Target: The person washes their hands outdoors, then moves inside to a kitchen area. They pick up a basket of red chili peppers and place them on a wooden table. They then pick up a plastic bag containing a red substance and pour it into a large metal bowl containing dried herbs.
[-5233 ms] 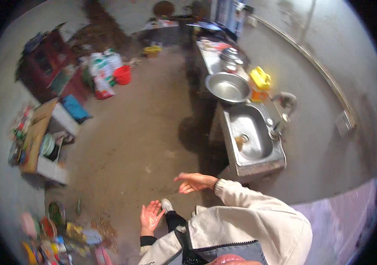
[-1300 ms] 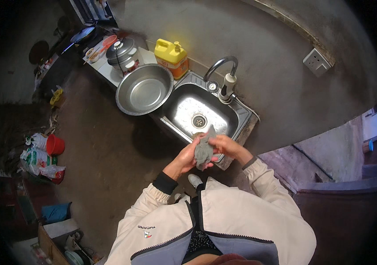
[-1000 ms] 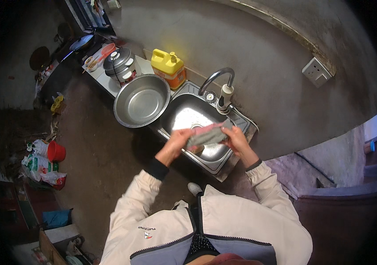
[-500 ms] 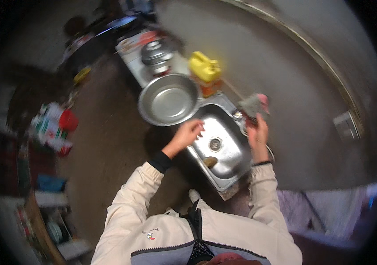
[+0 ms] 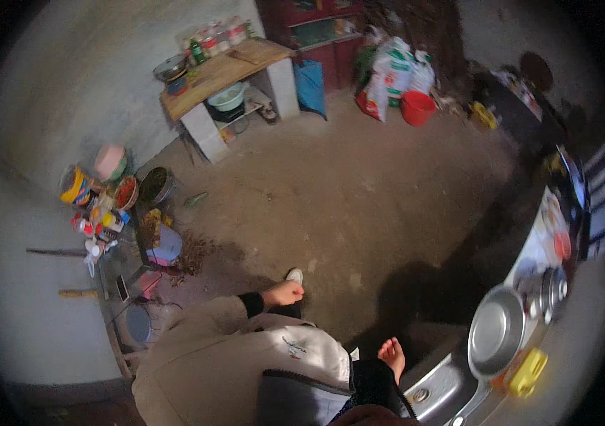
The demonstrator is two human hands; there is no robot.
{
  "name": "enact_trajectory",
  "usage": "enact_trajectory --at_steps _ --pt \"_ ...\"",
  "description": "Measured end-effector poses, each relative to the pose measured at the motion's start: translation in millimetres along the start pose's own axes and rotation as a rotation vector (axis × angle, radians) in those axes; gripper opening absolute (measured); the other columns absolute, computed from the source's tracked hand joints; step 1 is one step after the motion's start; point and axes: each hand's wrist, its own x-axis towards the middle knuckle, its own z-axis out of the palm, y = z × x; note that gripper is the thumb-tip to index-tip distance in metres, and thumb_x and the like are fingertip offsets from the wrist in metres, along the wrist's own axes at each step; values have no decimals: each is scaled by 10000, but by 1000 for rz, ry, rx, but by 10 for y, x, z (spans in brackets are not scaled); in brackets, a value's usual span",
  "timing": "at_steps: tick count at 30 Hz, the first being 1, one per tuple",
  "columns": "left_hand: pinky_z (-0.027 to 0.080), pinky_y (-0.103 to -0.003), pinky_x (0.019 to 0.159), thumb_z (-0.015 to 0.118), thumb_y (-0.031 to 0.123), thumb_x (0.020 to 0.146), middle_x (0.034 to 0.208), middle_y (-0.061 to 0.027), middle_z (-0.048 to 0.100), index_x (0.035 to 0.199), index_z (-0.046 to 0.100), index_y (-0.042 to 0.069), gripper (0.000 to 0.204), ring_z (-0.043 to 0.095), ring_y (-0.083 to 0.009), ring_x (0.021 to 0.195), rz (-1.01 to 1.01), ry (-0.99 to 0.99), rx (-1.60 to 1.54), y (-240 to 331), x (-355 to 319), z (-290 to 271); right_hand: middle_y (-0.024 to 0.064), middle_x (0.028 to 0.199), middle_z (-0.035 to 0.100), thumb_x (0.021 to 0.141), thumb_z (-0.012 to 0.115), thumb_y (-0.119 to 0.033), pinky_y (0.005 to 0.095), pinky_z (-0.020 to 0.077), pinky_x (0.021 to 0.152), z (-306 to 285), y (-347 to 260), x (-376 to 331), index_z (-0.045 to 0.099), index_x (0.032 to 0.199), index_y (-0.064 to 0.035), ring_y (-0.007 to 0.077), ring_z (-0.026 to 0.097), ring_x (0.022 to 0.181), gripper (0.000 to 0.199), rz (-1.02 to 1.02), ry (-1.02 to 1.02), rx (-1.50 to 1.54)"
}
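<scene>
Head view gives me the left hand (image 5: 284, 292) in front of the pale jacket (image 5: 199, 341), its fingers loosely curled; I cannot tell whether anything sits inside that curl. Just beyond it shows a white shoe (image 5: 294, 275) on the brown floor (image 5: 331, 188). The right hand (image 5: 392, 357) is well apart from it, lower and to my right, with fingers extended and slightly spread, holding nothing that I can see. It hovers near the steel sink (image 5: 453, 382), which lies to its right at the lower edge of my view, the drain (image 5: 421, 396) visible in the bowl. A wide metal basin (image 5: 494, 334) stands at the sink's far end, a yellow jug (image 5: 529, 372) beside it toward the wall. Farther along the bench (image 5: 531, 245) I see a lidded pot (image 5: 545, 292), blurred, just past the basin.
</scene>
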Motion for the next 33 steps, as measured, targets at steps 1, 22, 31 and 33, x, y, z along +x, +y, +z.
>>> enact_trajectory --at_steps 1,22,31,33 --pt "479 -348 640 607 181 868 741 -75 637 901 643 1 187 602 -153 710 3 55 -47 -153 -95 -191 33 818 666 938 607 -210 255 528 597 512 16 130 646 1009 -60 152 622 655 170 -20 -126 -107" --pt "531 -401 792 605 285 930 1062 -132 685 1162 638 46 335 664 -279 943 -109 593 -65 -1282 1062 -5238 109 855 703 933 620 -186 305 545 628 7078 1347 3266 662 1075 -2 188 679 748 236 -60 -717 -1603" --pt "524 -418 868 603 217 909 1109 -184 678 1137 659 4 317 659 -324 987 -249 822 -29 -1482 1707 -7484 55 745 641 916 629 -183 289 460 617 10907 2326 4904 704 1013 -5 137 584 685 216 -548 -1012 -1894" --pt "526 -414 871 606 204 911 1110 -182 681 1132 662 -2 307 659 -326 991 -307 904 -172 -1460 1696 -7920 81 814 682 931 607 -241 337 505 717 11792 2701 4953 682 1096 -6 187 639 770 296 -495 -1066 -1869"
